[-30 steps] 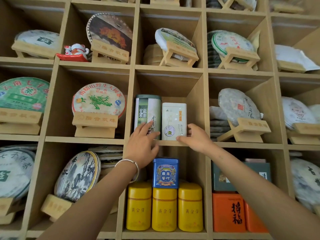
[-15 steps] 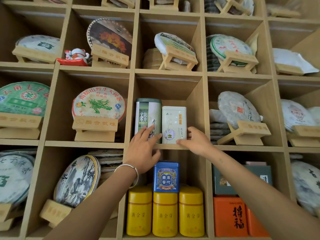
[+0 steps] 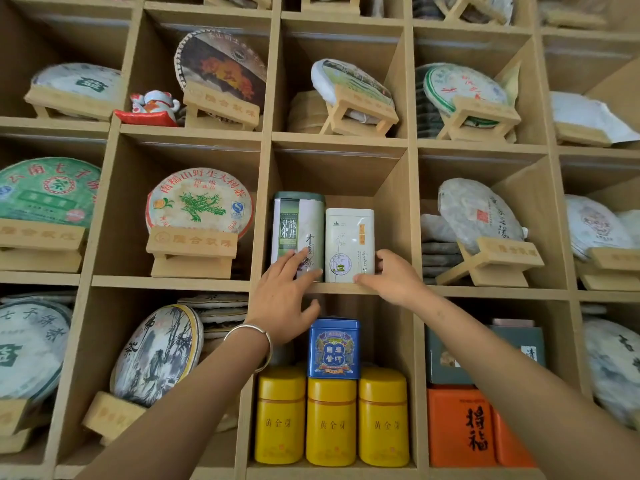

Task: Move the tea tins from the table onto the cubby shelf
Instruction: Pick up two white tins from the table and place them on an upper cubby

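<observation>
Cubby shelf [image 3: 341,288], centre compartment: green tin [image 3: 298,233] and white tin [image 3: 349,244], both upright, side by side, touching.

Left hand [image 3: 284,299], at 7 o'clock of the green tin: fingers straight, spread, tips resting on the tin's lower front.

Right hand [image 3: 391,277], at 4 o'clock of the white tin: fingers curled round its lower right edge.

Compartment below, 6 o'clock: blue tin [image 3: 334,348] on three yellow tins [image 3: 331,420].

Matt wood, glossy tins, wrinkled paper

Cubby shelf [image 3: 341,288] of pale matt wood, smooth; green tin [image 3: 298,233] and white tin [image 3: 349,242] with satin printed faces; 3 yellow tins [image 3: 331,422] glossy and smooth; tea cakes [image 3: 199,202] in creased matt paper on bare wooden stands [image 3: 192,249]; polished metal bangle [image 3: 254,332].
</observation>
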